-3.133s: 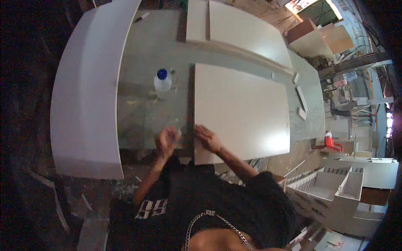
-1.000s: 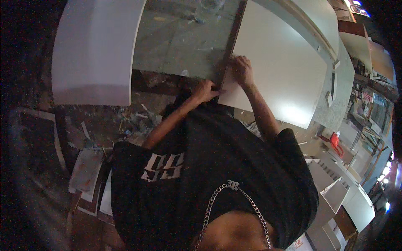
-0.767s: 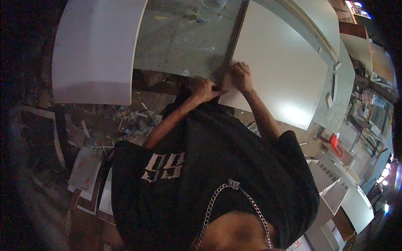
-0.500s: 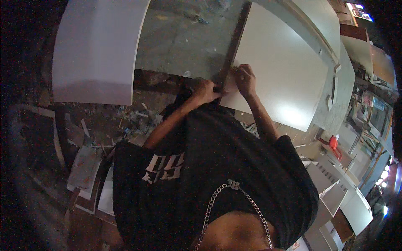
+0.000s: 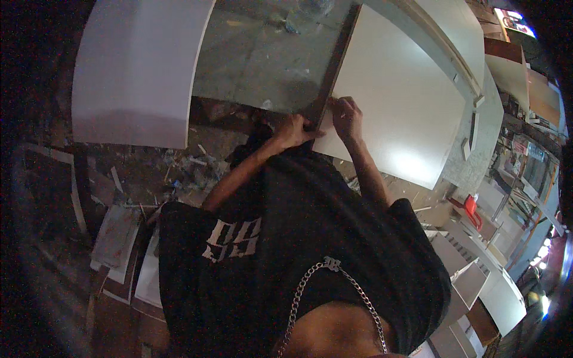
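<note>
A large white panel [image 5: 400, 89] lies on the work surface to the right, with a dark strip along its left edge. My left hand [image 5: 292, 131] is closed at that edge near the panel's near corner, its thumb reaching over the rim. Just right of it, my right hand [image 5: 347, 119] rests over the panel close to the same edge. Its fingers are pinched together, and whatever lies between them is hidden.
Another pale panel [image 5: 137, 71] stands at the left. Between the panels is a grey surface [image 5: 256, 59] with a clear plastic piece [image 5: 307, 9] at its far end. Scraps litter the floor [image 5: 197, 170]. A red object [image 5: 473, 212] and white boards [image 5: 501, 298] are at right.
My right hand has shifted slightly along the panel, down and toward its left edge. My left hand stays at the edge.
</note>
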The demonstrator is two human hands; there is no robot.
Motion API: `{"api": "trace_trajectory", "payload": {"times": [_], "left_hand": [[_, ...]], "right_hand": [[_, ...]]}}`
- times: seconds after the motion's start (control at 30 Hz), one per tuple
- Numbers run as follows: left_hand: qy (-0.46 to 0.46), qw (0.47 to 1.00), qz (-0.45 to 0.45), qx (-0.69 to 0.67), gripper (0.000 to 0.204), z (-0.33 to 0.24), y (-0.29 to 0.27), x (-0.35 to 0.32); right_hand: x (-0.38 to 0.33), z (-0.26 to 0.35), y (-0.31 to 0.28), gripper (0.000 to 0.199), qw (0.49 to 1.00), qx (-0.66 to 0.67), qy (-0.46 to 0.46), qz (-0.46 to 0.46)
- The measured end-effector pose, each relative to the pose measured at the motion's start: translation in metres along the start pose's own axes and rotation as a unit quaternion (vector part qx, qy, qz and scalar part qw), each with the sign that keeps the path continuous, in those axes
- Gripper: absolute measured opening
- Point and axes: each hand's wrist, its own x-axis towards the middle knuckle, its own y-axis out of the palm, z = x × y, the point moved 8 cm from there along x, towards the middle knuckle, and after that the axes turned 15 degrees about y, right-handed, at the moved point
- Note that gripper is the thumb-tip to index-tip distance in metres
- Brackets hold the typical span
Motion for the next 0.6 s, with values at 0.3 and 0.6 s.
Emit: {"api": "trace_trajectory", "payload": {"times": [0.3, 0.6], "left_hand": [[-0.027, 1.0, 0.003, -0.008, 0.065, 0.009, 0.013, 0.0], [-0.014, 0.999, -0.042, 0.003, 0.066, 0.019, 0.02, 0.004]], "right_hand": [[0.061, -0.022, 0.014, 0.008, 0.999, 0.002, 0.01, -0.038], [0.071, -0.044, 0.009, 0.008, 0.995, 0.073, -0.025, -0.057]]}}
